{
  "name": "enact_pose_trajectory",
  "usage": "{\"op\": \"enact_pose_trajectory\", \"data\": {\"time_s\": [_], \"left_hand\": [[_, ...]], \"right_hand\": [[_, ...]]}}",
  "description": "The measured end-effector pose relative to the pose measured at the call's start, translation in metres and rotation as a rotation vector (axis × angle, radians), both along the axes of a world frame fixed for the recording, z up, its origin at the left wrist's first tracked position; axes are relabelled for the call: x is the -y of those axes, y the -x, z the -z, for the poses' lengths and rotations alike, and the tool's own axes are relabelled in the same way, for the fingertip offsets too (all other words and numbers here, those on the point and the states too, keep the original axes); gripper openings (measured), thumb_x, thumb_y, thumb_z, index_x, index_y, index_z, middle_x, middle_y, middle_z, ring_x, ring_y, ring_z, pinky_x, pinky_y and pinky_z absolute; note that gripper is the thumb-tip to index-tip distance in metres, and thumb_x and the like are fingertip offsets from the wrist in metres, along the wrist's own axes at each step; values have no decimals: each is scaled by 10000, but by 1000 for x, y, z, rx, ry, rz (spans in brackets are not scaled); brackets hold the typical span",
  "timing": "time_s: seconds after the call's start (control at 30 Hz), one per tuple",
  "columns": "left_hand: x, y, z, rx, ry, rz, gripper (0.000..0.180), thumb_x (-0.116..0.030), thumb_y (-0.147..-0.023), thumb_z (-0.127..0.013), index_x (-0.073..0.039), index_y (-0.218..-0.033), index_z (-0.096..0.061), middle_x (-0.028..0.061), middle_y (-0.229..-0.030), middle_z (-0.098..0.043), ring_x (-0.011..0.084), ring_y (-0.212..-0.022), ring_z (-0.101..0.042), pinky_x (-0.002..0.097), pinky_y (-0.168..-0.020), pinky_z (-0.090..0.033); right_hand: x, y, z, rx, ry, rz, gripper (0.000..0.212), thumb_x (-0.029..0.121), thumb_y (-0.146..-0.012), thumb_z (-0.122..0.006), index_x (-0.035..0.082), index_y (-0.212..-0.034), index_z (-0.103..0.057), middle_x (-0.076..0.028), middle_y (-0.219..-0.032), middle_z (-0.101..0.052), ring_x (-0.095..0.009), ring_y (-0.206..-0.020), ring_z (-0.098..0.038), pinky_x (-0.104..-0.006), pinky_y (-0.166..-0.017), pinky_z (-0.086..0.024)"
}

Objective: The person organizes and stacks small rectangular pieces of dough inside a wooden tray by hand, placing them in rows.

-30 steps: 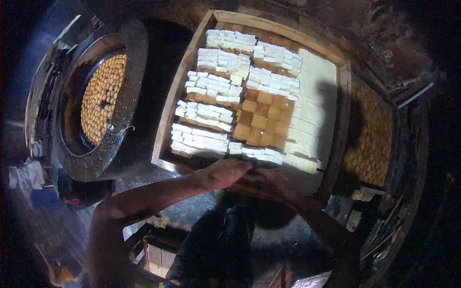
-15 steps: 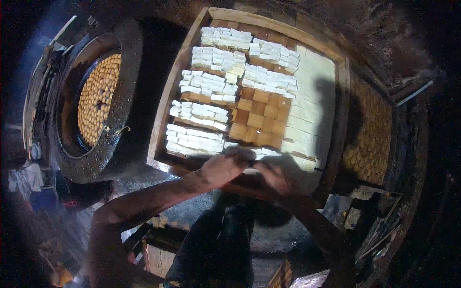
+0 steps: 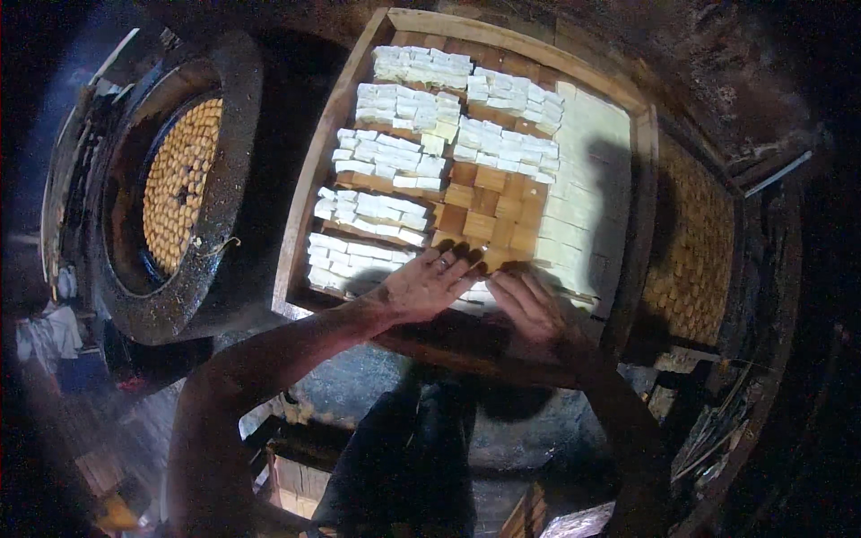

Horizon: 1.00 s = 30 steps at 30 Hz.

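Pale white blocks, which look like cut tofu [image 3: 363, 260], stand in several rows on a woven slatted mat [image 3: 489, 211] inside a wooden-framed tray [image 3: 309, 197]. My left hand [image 3: 426, 285], with a ring on it, lies over the tray's near edge, its fingers stretched forward onto the mat. Beside it, my right hand [image 3: 529, 305] has its fingers extended and angled toward the left hand. A few white blocks show between and under the two hands; whether the palms touch them is hidden. Along the tray's right side lies a flat, scored white slab [image 3: 587, 175].
At the left, a round pan with a broad dark rim [image 3: 229, 161] holds many golden-brown pieces [image 3: 179, 179]. Right of the tray is a surface covered with similar brownish pieces [image 3: 691, 242]. A crumpled pale cloth [image 3: 54, 332] hangs at the far left.
Both hands have moved slightly forward over the near row, and their fingers, bent inward toward each other before, now stretch out. The rows of white blocks look unchanged.
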State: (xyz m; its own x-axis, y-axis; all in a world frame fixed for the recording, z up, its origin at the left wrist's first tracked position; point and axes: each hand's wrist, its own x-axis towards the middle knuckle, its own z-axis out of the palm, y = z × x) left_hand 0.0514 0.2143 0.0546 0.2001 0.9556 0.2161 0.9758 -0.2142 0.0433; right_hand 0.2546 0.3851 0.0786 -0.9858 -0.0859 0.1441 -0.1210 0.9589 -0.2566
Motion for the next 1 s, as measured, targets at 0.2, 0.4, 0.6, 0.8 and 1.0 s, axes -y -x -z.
{"op": "enact_pose_trajectory", "data": {"time_s": [0.2,0.4,0.6,0.8,1.0], "left_hand": [[-3,-32,7,-462,96,-44,467,-252,-863,-553,-44,-1282,-546,170,-1440,-455,322,-1306,-448,477,-1057,-370],[-27,-65,-10,236,44,-308,595,-354,-768,-693,-31,-1242,-534,156,-1261,-525,323,-1121,-504,483,-947,-373],[-26,-56,-8,280,108,-302,663,-290,-734,-704,-22,-1306,-504,150,-1277,-508,324,-1132,-484,488,-931,-370],[-29,-59,-10,217,180,-257,650,-273,-808,-614,-25,-1389,-458,183,-1398,-462,358,-1300,-419,520,-1093,-283],[-16,-46,-5,111,87,-179,517,-220,-844,-557,-61,-1335,-517,148,-1445,-457,318,-1303,-442,489,-1035,-351]], "right_hand": [[-12,7,-2,-116,-88,-97,453,195,-797,-638,72,-1233,-631,-104,-1303,-568,-308,-1142,-565,-486,-972,-431],[-4,5,15,-192,58,139,289,179,-830,-646,95,-1103,-686,-70,-1339,-558,-300,-1151,-561,-524,-964,-403],[3,-24,5,-131,51,155,317,271,-819,-674,134,-1105,-679,-61,-1385,-528,-308,-1198,-521,-586,-1047,-341],[10,-37,-4,-34,-85,181,322,307,-823,-620,158,-1099,-695,-56,-1386,-535,-304,-1272,-468,-643,-1055,-280],[12,-30,-12,5,72,278,346,340,-808,-609,100,-1040,-697,-83,-1334,-572,-330,-1276,-463,-618,-1048,-289]]}}
